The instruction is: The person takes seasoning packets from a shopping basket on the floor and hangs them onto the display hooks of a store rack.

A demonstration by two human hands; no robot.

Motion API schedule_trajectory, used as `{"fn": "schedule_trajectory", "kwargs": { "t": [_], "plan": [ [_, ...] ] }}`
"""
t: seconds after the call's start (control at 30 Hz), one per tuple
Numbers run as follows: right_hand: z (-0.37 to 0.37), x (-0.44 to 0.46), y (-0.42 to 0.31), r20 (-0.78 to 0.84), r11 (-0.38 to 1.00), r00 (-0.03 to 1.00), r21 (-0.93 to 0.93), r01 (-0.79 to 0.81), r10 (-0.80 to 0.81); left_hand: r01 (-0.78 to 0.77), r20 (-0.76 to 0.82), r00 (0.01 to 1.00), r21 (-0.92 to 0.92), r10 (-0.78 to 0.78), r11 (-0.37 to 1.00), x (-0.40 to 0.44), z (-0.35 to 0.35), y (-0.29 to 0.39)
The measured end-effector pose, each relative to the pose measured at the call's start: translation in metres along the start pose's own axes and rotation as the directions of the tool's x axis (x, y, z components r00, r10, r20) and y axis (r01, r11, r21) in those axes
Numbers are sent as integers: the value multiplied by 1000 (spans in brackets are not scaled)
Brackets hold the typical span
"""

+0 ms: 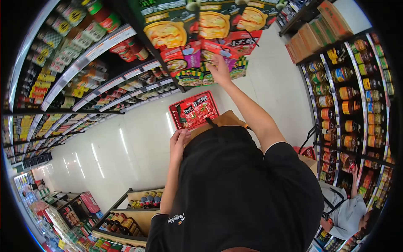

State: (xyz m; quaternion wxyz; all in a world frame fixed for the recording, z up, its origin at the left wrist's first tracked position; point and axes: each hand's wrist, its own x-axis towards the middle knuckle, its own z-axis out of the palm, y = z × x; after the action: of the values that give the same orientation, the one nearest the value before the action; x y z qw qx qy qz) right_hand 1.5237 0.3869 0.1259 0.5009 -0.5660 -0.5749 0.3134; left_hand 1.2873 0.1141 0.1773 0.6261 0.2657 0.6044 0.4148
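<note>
My right hand [219, 70] reaches forward to the hanging display, its fingers apart against a red and purple food packet [194, 53]. Beside that hangs a red packet with white lettering [239, 42]. My left hand [180, 137] is low in front of my body, fingers loosely bent, near the edge of a brown apron [228, 119]. No object shows in it. Just ahead of it, a red plastic basket [172, 112] holds red packets [197, 110] with white lettering.
Shelves of jars and bottles [96, 75] line the left side. More jars [346, 92] fill the right shelving, with cardboard boxes [312, 35] on top. Another person in grey [344, 212] is at the lower right. A wooden shelf unit [134, 210] with bottles stands lower left.
</note>
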Motion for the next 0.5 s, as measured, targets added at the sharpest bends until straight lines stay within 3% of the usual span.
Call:
{"fn": "schedule_trajectory", "kwargs": {
  "t": [0.07,0.17,0.3,0.5],
  "plan": [
    [-14,12,-21,-62,996,996,63,66,-63,-11,21,1000,27,11,1000,9,23,9],
    [-20,31,-19,-92,982,996,187,33,-16,-21,42,999,62,19,998,19,43,14],
    [-21,46,-22,-66,936,997,352,-9,35,8,-1,1000,56,-7,998,19,58,14],
    [-16,69,-21,81,921,996,389,-1,-33,30,-102,994,-18,-32,999,8,62,-4]
  ]
}}
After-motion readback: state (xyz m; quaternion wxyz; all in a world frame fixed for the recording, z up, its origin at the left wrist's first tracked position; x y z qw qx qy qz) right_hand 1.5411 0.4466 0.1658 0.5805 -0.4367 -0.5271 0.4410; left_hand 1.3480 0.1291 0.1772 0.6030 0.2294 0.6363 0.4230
